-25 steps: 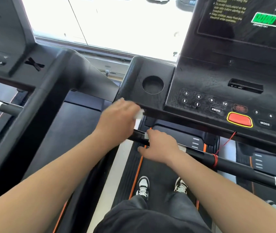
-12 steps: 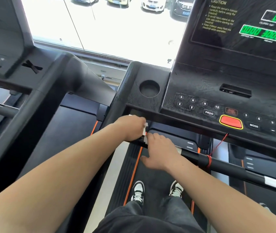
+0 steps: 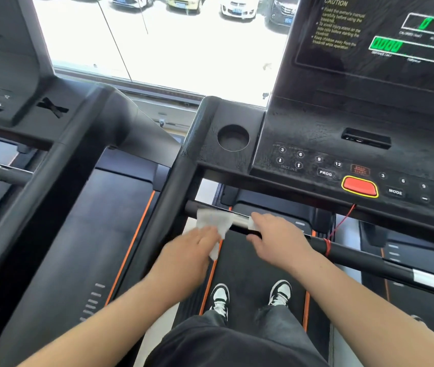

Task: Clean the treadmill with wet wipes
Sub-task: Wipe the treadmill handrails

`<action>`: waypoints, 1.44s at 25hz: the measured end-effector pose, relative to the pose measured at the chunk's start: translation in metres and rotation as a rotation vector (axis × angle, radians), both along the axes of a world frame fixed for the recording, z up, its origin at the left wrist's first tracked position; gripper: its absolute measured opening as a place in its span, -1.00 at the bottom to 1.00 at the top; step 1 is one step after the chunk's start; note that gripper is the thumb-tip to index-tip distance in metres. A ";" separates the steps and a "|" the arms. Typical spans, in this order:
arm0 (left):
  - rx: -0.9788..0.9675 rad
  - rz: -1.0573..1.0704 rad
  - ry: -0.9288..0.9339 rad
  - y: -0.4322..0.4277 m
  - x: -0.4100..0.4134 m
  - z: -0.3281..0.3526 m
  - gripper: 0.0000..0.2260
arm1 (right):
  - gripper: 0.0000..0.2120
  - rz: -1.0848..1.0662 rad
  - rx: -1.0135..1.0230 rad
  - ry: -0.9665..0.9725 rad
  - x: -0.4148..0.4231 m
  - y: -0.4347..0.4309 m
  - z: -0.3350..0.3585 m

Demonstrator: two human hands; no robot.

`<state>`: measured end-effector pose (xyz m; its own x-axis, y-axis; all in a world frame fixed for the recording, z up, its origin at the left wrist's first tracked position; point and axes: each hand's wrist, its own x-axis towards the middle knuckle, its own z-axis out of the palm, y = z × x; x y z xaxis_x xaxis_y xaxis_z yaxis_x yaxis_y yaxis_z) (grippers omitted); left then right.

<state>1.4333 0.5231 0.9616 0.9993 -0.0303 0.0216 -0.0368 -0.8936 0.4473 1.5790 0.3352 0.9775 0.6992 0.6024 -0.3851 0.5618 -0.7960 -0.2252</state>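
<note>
I stand on the black treadmill belt [image 3: 239, 263], facing its console [image 3: 316, 133]. A black crossbar handlebar [image 3: 356, 256] with a silver sensor section runs below the console. A white wet wipe [image 3: 214, 221] lies draped over the bar's left end. My left hand [image 3: 192, 251] holds the wipe's near edge just in front of the bar, and part of the wipe hangs under the hand. My right hand [image 3: 276, 234] grips the bar just right of the wipe, with its fingers curled over the top.
The console has a round cup holder [image 3: 233, 137], number keys and a red stop button [image 3: 359, 186] with a red safety cord [image 3: 341, 221]. The left upright [image 3: 173, 192] stands beside the wipe. A second treadmill [image 3: 59, 207] is on the left. A window lies ahead.
My left hand came down from the console's front edge to the crossbar and drew back toward me, and the wipe now lies spread over the bar. My right hand stayed on the bar.
</note>
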 end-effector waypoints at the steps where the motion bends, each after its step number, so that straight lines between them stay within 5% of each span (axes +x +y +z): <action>1: -0.170 0.129 0.092 -0.014 -0.013 0.001 -0.60 | -0.64 -0.024 0.045 -0.011 -0.001 -0.003 -0.001; 5: -1.448 1.023 0.480 -0.042 0.000 -0.018 -0.79 | -0.74 -0.099 0.318 -0.107 -0.009 0.000 -0.008; 7: -1.780 1.114 0.422 -0.043 0.030 -0.027 -0.75 | -0.69 -0.073 0.370 -0.073 -0.010 0.015 -0.010; 10: -2.030 1.241 0.235 -0.041 0.070 -0.031 -0.67 | -0.44 0.111 0.145 0.044 -0.010 0.042 -0.007; 12: -2.064 1.263 0.266 -0.043 0.077 -0.031 -0.59 | -0.32 0.149 0.004 0.085 -0.005 0.053 0.000; 16: -2.100 1.221 0.333 -0.072 0.079 -0.010 -0.64 | -0.52 0.113 -0.135 0.120 0.004 0.052 0.007; 23: -2.011 1.195 0.383 -0.078 0.055 0.018 -0.68 | -0.26 0.132 -0.006 -0.030 -0.011 -0.030 -0.001; 28: -1.931 1.283 0.429 -0.094 0.093 0.017 -0.60 | -0.09 0.143 -0.144 -0.213 -0.025 -0.072 -0.016; 31: -1.882 1.252 0.473 -0.111 0.101 0.010 -0.52 | -0.08 0.115 -0.137 -0.276 -0.028 -0.082 -0.021; 36: -1.872 1.234 0.518 -0.131 0.083 0.029 -0.66 | -0.08 0.041 -0.090 -0.280 -0.031 -0.094 -0.023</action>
<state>1.5167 0.3917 0.9907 0.4450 0.1291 -0.8862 0.3638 0.8781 0.3106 1.5479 0.2416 0.9544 0.7616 0.6045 -0.2336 0.6242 -0.7812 0.0132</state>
